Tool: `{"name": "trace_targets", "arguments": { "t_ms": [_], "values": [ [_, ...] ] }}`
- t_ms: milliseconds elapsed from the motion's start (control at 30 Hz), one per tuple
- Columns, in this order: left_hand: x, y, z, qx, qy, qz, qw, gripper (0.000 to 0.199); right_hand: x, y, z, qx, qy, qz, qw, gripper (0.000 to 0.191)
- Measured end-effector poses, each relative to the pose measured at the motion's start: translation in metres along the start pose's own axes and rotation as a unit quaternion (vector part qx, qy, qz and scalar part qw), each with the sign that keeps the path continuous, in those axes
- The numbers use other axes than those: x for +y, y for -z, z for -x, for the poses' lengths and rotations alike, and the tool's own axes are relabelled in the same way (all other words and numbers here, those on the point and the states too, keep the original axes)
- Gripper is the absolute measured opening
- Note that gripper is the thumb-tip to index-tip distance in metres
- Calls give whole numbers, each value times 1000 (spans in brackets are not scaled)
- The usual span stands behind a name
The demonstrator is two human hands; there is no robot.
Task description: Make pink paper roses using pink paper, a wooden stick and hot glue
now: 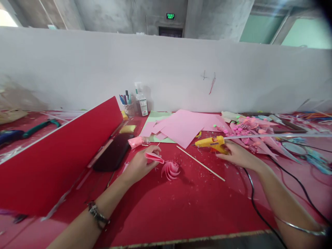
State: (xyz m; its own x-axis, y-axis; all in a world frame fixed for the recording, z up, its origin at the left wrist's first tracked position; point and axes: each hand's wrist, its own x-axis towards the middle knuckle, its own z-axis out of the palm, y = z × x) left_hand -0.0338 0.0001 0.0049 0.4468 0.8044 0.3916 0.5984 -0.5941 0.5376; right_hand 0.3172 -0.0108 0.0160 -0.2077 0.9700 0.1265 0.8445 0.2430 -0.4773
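Note:
My left hand (142,162) is closed on a folded strip of pink paper (155,158). Just right of it on the red tabletop (197,207) is a pink paper swirl (171,170) with curled, fanned petals. My right hand (234,154) is at the handle of a yellow glue gun (211,143), its fingers around the grip. The gun's nozzle points left, and a long clear glue stick (280,136) sticks out behind it. Between my hands a thin wooden stick (201,163) lies slantwise on the table.
Pink paper sheets (181,126) lie on a green mat (155,117) at the back. Left stand a red board (64,152) and a dark phone-like slab (112,154). Pink paper cones with pompoms (249,133) lie right. A black cord (255,204) runs along the right side.

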Motion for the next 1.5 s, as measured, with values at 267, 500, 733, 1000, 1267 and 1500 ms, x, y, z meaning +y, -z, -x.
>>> {"name": "trace_targets", "arguments": {
  "t_ms": [267,500,733,1000,1267,1500],
  "values": [
    [2,1,-1,16,-26,-59,998,12,-16,8,16,-2,-73,262,962,31],
    [3,-4,2,66,-57,-84,993,19,-102,4,45,-25,108,208,972,20],
    [10,-2,5,37,-89,-88,991,16,-161,-38,27,116,382,112,910,36],
    [11,-3,5,33,-110,-106,988,15,-164,-53,18,185,348,190,899,26],
    [12,-2,5,27,-186,-248,950,20,-160,-48,6,40,271,131,953,22],
    [20,-2,4,-37,-183,-226,956,24,-155,-50,3,-3,258,79,963,33]
  ]
}}
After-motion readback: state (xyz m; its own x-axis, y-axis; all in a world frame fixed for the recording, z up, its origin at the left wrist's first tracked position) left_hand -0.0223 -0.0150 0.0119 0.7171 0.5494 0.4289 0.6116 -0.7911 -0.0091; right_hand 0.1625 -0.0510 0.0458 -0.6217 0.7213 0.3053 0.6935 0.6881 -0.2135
